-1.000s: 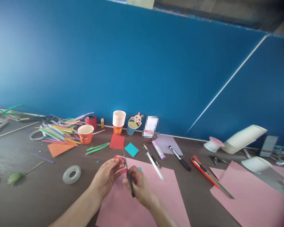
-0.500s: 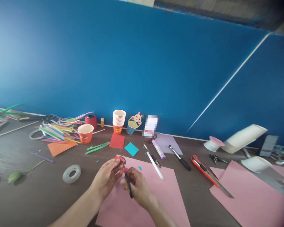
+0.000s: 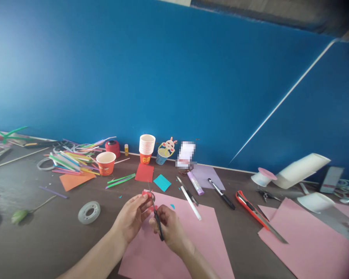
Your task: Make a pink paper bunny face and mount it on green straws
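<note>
Between its fingertips my left hand [image 3: 133,217] pinches a small piece of red paper [image 3: 147,195]. My right hand [image 3: 170,228] is closed around the dark handles of a pair of scissors [image 3: 158,224], whose blades point up and away, against the red paper. Both hands are just above a large pink sheet [image 3: 174,255]. Beyond them lie a red square [image 3: 144,173] and a blue square of paper [image 3: 162,183]. A tiny blue scrap [image 3: 172,206] rests on the pink sheet.
A tape roll [image 3: 88,212] sits left of my hands. Behind are a paper cup [image 3: 106,163], stacked cups [image 3: 147,145] and colourful strips [image 3: 69,161]. A white pen [image 3: 191,203], a black pen [image 3: 222,193], a red utility knife [image 3: 253,210] and pink sheets [image 3: 311,236] lie to the right.
The scissors have tilted slightly in my right hand, their handles moving up a little. My left hand keeps its hold on the red paper. The whole view has shifted very slightly.
</note>
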Available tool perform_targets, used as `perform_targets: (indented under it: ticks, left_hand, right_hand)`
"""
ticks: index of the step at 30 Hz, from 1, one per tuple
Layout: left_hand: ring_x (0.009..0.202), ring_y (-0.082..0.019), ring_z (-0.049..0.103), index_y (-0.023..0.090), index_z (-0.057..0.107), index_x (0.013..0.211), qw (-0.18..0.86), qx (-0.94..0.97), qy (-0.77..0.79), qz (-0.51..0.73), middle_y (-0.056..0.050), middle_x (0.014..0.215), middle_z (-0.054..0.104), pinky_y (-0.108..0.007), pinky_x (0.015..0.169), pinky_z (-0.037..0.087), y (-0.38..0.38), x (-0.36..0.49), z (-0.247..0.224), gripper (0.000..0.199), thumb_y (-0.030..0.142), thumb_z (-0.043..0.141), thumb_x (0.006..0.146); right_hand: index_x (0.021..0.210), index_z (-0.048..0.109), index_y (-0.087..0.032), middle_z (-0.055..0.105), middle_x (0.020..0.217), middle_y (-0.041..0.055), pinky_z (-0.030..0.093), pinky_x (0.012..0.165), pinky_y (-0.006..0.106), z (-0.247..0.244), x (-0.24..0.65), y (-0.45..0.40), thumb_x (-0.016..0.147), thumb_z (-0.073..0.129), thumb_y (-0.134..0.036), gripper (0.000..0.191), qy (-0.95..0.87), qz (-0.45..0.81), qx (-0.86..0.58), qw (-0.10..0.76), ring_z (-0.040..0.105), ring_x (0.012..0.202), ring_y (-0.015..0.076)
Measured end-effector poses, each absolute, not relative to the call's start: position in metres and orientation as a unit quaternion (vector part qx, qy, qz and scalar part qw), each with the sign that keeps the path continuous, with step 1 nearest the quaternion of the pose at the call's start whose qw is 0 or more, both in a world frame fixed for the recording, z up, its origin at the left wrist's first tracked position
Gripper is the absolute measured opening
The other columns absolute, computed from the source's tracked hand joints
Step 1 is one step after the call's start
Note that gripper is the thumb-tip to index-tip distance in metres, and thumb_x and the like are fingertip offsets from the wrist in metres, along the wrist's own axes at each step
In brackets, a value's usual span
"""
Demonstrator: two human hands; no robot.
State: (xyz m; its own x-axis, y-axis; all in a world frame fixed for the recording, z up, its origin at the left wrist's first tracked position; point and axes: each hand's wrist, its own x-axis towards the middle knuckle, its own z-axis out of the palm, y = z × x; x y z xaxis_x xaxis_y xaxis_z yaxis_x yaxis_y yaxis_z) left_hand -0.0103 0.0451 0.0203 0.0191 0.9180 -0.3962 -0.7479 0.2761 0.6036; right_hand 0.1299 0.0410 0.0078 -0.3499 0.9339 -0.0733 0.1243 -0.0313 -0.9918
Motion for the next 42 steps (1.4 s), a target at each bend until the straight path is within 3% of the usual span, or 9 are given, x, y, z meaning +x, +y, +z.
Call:
perform_targets:
  ticks: [15,42]
  left_hand:
    - [0.066,-0.009,0.061,0.014,0.063,0.077,0.703,0.121,0.377,0.590,-0.002,0.073,0.064,-0.018,0.057,0.051,0.044,-0.009,0.020,0.003,0.016,0.061,0.075]
    - [0.066,-0.010,0.062,0.014,0.062,0.077,0.700,0.096,0.388,0.592,-0.003,0.075,0.065,-0.018,0.056,0.051,0.045,-0.009,0.024,0.002,0.014,0.060,0.077]
  right_hand:
    - [0.066,0.039,-0.020,0.041,0.052,-0.0077,0.028,0.043,0.019,0.009,0.130,0.041,0.068,0.059,-0.022,0.020,-0.607,0.549,-0.457,0.349,0.036,0.047,0.0075]
    - [0.066,0.039,-0.020,0.045,0.049,-0.0071,0.029,0.042,0.019,0.002,0.129,0.044,0.067,0.064,-0.024,0.026,-0.607,0.549,-0.464,0.340,0.042,0.044,0.0083]
